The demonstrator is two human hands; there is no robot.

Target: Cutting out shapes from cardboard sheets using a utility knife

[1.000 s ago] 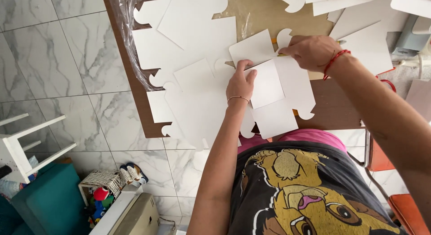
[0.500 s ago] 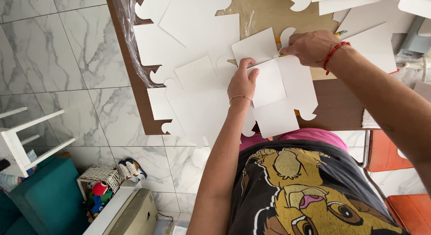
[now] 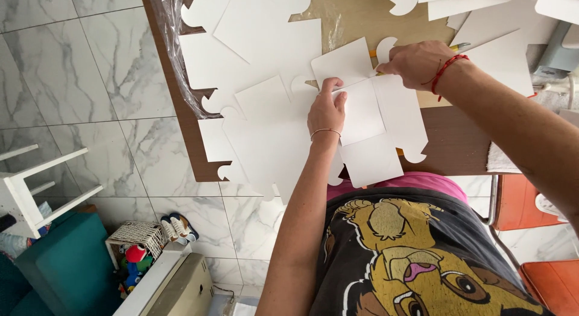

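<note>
The left hand [image 3: 326, 108] presses flat on a white die-cut card blank [image 3: 368, 126] at frame centre, while the right hand [image 3: 416, 63] pinches its upper flap, apparently mid-fold. More blanks [image 3: 253, 56] lie upper left on the wooden surface [image 3: 449, 144], beside crumpled plastic wrap [image 3: 172, 44].

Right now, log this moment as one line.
left hand: pressing white card blank | right hand: folding its flap | surface: wooden table

Bright, even daylight, soft shadows, sharp focus, slight wide-angle edge bending.
</note>
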